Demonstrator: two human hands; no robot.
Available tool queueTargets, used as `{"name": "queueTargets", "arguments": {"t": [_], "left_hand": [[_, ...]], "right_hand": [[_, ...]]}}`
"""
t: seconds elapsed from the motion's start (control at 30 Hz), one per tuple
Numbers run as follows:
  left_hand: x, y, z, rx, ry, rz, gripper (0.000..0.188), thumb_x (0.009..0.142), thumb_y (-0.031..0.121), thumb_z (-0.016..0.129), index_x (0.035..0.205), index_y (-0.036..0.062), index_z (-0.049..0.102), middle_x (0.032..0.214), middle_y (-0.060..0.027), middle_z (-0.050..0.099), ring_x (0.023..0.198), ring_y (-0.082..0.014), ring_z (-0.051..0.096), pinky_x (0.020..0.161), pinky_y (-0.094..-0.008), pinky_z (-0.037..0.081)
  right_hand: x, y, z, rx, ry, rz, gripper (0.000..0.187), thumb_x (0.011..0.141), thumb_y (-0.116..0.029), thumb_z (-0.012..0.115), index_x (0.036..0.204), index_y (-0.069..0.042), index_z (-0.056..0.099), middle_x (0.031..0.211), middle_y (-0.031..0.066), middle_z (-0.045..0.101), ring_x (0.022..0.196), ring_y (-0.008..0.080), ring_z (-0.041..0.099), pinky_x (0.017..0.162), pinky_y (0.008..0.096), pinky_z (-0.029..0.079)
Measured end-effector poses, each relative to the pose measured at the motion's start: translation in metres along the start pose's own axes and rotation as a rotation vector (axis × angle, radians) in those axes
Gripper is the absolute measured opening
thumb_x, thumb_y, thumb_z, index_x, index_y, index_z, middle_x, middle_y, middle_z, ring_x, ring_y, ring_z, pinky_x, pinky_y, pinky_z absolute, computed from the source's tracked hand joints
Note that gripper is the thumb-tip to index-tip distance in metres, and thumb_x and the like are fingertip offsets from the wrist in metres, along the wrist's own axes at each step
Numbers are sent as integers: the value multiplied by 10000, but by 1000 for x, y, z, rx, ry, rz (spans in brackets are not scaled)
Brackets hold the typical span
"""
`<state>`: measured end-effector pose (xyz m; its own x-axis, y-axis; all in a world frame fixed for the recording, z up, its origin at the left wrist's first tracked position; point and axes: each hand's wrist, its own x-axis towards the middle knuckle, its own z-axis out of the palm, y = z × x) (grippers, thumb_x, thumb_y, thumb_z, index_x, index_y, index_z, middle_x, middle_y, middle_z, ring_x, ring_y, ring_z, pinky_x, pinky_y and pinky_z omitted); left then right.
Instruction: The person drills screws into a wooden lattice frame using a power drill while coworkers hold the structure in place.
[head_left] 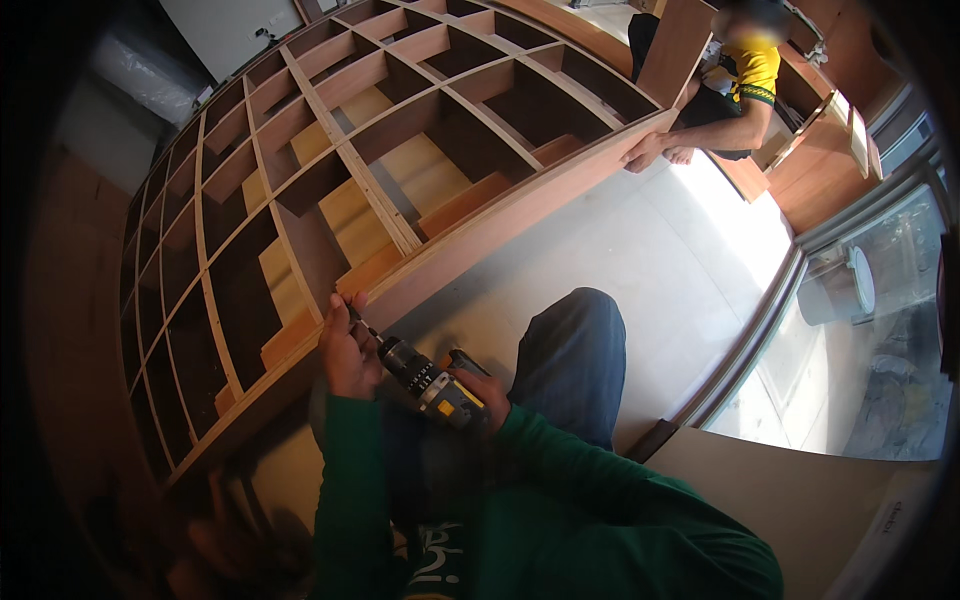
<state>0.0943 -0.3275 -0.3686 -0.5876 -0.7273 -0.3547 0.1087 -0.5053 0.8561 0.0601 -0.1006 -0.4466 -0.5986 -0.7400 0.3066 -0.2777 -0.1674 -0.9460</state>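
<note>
My right hand grips a black and yellow cordless drill, whose bit points up and left at a wooden frame. My left hand is closed by the bit's tip, fingertips pinched against the frame's near edge. Whatever small thing lies between those fingers is too small to make out. The large wooden grid frame, made of crossed slats and a long reddish side board, lies in front of me. Panels and short blocks show inside its cells.
At the far right a co-worker in a yellow shirt rests a hand on the frame's corner. Wooden boards stand beside that person. A sliding glass door runs along the right, with a white bucket behind it. Plastic-wrapped material stands far left.
</note>
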Motion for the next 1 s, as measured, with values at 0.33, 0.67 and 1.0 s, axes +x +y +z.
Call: {"name": "queueTargets", "arguments": {"t": [0.33,0.67,1.0], "left_hand": [[1,-18,7,-100,2,-44,283,1078,430,588,1117,151,621,1104,-1,733,500,-12,319,446,-199,270],[-15,-16,-2,-130,-51,-4,281,1078,437,585,1120,160,602,1069,6,727,521,-12,328,444,-197,267],[-17,-14,-19,-138,-43,17,282,1077,441,583,1127,163,594,1044,16,714,528,-10,351,444,-196,278]], "right_hand": [[-9,15,-8,-5,-5,5,466,846,-187,789,1252,-12,640,1034,154,704,945,349,719,839,407,563],[-12,25,-5,-43,-27,-32,453,865,-151,801,1272,-13,656,1080,147,728,993,307,743,886,381,577],[-12,31,5,-7,-63,-15,465,857,-142,803,1278,-16,650,1100,157,724,1015,317,738,904,382,570]]}}
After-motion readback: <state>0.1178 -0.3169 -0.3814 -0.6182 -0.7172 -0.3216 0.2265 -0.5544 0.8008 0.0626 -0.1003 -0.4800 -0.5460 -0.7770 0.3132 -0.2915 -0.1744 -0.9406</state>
